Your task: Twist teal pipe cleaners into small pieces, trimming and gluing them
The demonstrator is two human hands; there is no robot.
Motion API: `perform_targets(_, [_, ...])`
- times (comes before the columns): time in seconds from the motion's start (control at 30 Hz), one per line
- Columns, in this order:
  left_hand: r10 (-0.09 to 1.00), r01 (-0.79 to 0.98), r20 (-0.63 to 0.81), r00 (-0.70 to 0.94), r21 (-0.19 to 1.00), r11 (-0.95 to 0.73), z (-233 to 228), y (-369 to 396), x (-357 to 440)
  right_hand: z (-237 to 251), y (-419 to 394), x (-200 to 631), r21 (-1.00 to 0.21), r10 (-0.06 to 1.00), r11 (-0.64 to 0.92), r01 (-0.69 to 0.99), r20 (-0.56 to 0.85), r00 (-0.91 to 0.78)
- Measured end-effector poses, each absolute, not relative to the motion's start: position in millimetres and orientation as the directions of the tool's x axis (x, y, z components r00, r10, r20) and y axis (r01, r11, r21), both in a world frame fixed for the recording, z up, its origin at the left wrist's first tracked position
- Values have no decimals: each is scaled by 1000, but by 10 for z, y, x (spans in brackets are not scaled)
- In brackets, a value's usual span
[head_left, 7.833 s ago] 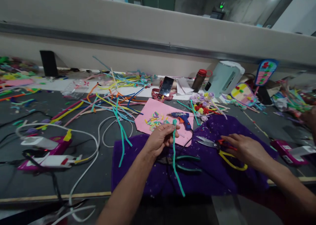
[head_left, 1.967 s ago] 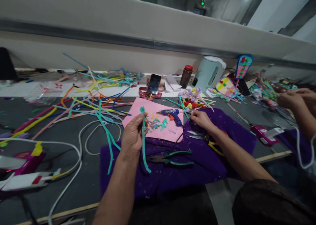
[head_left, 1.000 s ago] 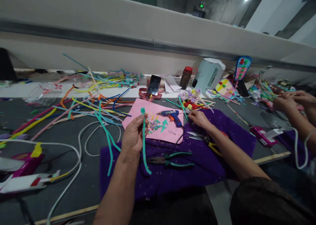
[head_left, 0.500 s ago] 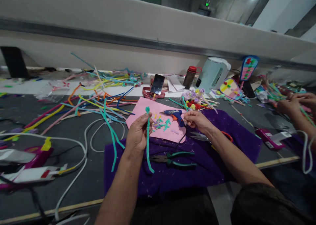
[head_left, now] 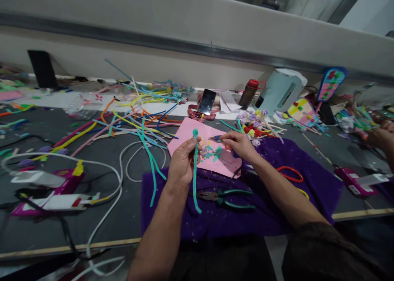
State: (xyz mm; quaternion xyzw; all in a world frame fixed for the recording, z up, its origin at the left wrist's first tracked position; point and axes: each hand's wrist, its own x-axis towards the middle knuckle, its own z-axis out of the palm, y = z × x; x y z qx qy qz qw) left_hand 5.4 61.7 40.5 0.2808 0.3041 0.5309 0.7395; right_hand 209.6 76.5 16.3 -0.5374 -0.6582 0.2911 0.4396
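My left hand (head_left: 182,162) is closed on a turquoise pipe cleaner (head_left: 195,182); its curled knob stands above the fingers and its long stem hangs down over the towel. My right hand (head_left: 238,144) is pinched over the blue glue gun (head_left: 217,138), covering most of it; whatever the fingertips hold is hidden. Under both hands lies a pink sheet (head_left: 181,134), with short turquoise, yellow and purple pipe cleaner bits (head_left: 215,153) on it. Green-handled pliers (head_left: 220,197) rest on the purple towel (head_left: 273,219) below my hands.
Long loose pipe cleaners (head_left: 150,157) and white cables (head_left: 120,186) spread to the left. Behind stand a phone (head_left: 207,102), a red-capped bottle (head_left: 248,94) and a pale kettle (head_left: 281,90). Red-handled scissors (head_left: 291,173) lie under my right forearm. Another person's hand (head_left: 383,136) is at far right.
My right hand has moved left and slightly up, from beside the glue gun's handle to over its body. The left hand keeps the pipe cleaner; the whole view has shifted.
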Motion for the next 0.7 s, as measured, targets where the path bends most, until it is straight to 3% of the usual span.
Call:
perform_targets(0.3, [951, -590, -154, 269, 754, 289, 389, 588, 84, 179, 687, 2148, -978, 996, 87, 189, 85, -16])
perform_targets(0.5, [947, -528, -183, 266, 794, 302, 351, 580, 144, 193, 642, 2149, -999, 998, -7, -47, -4, -65])
perform_targets(0.57, [942, -507, -199, 271, 802, 315, 337, 577, 163, 201, 623, 2150, -1000, 991, -1, -1, -1, -133])
perform_targets(0.7, [936, -478, -219, 276, 813, 331, 321, 573, 193, 209, 613, 2140, -929, 984, 133, 345, 82, -158])
